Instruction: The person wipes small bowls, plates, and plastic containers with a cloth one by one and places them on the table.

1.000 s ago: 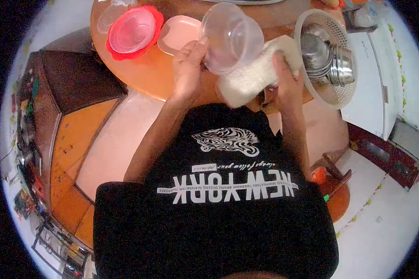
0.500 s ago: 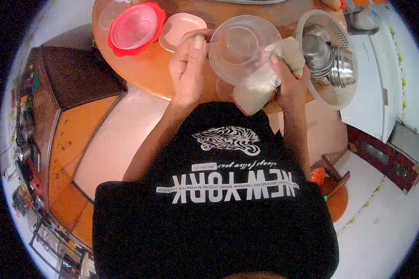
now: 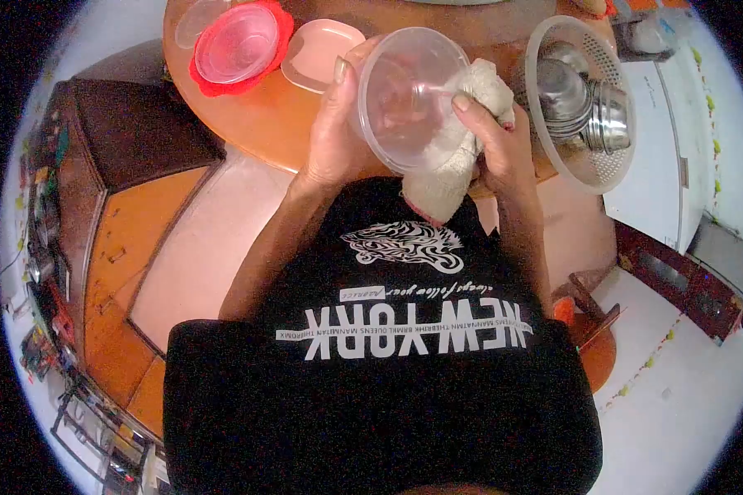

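clear bowl [image 3: 406, 103], likely light, slick, best gripped by the rim [image 3: 362, 107], cupped in left hand [image 3: 336, 124]; cloth [image 3: 447, 169] pinched in right hand [image 3: 504, 147].

From my end of the link, I read print on the black shirt [image 3: 380, 412] worn by the person, all of it upside down to the head camera. The large white lettering [image 3: 413, 334] says "NEW YORK". A narrow strip [image 3: 404, 330] cuts across those letters in small capitals; I make out "QUEENS" there, while the words around it look like Manhattan and The Bronx, too blurred for me to confirm their spelling. Beside the big words, script [image 3: 437, 294] reads "always follow your", leading to a small pale box [image 3: 374, 293] whose word I cannot read. A tiny mark on the white panel [image 3: 660, 157] is illegible to me.
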`<state>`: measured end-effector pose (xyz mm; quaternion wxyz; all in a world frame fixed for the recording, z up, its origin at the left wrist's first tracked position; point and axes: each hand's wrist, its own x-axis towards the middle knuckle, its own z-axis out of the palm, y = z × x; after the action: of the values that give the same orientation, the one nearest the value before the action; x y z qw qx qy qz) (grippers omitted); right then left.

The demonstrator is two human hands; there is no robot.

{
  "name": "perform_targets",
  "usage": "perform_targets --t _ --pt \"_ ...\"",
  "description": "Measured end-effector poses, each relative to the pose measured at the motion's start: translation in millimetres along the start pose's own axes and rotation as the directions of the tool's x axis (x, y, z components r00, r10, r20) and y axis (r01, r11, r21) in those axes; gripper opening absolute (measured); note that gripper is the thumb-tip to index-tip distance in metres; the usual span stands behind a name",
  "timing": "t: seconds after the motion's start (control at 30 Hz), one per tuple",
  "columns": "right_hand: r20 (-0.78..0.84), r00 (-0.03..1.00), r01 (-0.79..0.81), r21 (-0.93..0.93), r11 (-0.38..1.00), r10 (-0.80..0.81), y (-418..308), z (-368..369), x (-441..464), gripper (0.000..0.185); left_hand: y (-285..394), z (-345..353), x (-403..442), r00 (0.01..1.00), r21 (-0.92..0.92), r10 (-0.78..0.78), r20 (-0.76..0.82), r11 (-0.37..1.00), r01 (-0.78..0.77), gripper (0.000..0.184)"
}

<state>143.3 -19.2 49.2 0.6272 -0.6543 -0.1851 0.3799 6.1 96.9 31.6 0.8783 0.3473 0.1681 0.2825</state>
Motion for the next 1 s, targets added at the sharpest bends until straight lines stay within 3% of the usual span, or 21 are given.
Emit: perform_targets --t 0.13,0.37,0.43,0.5,0.6,0.7,0.77,0.8,0.87,1.0 --pt "-0.020 0.994 0.104 -0.078 0.992 -0.105 0.9 -0.1 3.0 0.035 -6.1 -3.2 3.2 0.997 0.118 0.077 -0.026 0.990 -0.074 0.072" --pt "-0.014 0.996 0.083 -0.182 0.980 -0.087 8.5 -2.9 16.0 0.041 -16.1 -10.9 3.2 0.980 0.183 0.199 -0.002 0.964 -0.195 0.063" --pt "0.092 0.930 0.348 -0.532 0.772 -0.356 22.5 3.2 23.0 0.051 -19.6 -6.8 3.9 0.953 0.260 0.290 0.085 0.917 -0.303 0.061" --pt "0.125 0.903 0.407 -0.558 0.723 -0.412 23.8 6.3 24.4 0.061 -17.2 0.2 0.3 0.969 0.218 0.242 0.055 0.944 -0.248 0.060" --pt "0.113 0.908 0.379 -0.631 0.677 -0.404 19.9 11.8 24.1 0.066 -15.0 0.6 -1.5 0.978 0.273 0.204 0.032 0.940 -0.205 0.058" --pt "0.083 0.923 0.318 -0.716 0.622 -0.377 9.3 16.1 24.2 0.071 -18.9 -7.8 0.1 0.989 0.209 0.144 0.008 0.967 -0.143 0.055" --pt "0.052 0.928 0.276 -0.761 0.587 -0.368 -3.3 20.7 23.5 0.073 -22.1 -11.9 0.0 0.999 0.052 -0.028 -0.027 0.998 0.029 0.057" --pt "0.048 0.929 0.271 -0.762 0.587 -0.368 -4.7 20.0 23.5 0.073 -23.6 -15.2 1.1 0.999 0.052 -0.032 -0.024 0.998 0.033 0.057" --pt "0.054 0.911 0.312 -0.738 0.599 -0.408 -6.0 16.9 25.8 0.071 -25.8 -21.2 4.5 0.975 -0.216 -0.213 0.070 0.951 0.223 0.065" --pt "0.049 0.882 0.387 -0.644 0.660 -0.469 -1.7 8.6 30.9 0.065 -24.0 -22.2 5.7 0.969 -0.297 -0.228 0.091 0.923 0.245 0.072"
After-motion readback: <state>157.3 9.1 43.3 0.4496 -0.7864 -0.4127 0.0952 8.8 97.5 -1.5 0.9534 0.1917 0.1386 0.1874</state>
